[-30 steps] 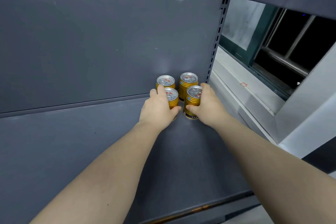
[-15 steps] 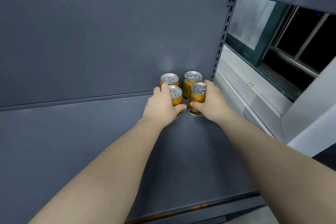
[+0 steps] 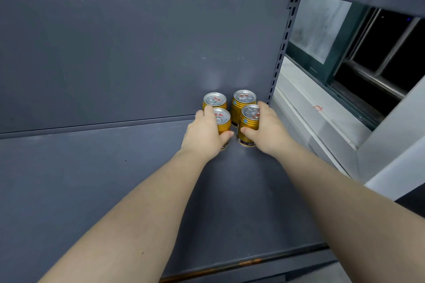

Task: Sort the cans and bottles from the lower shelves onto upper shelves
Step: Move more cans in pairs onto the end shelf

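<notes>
**Both grips wrapped round the front cans**

Head view: the left hand (image 3: 205, 136) curls its grip round the front left can (image 3: 222, 117), and the right hand (image 3: 268, 132) curls round the front right can (image 3: 248, 122). Both gold cans stand upright in the back right corner of the grey shelf (image 3: 138, 179), just in front of the rear left can (image 3: 215, 99) and rear right can (image 3: 244, 98). This looks like a pair being set down. Next, I judge, each grip should loosen and draw straight back without tipping the tight cluster.
</notes>
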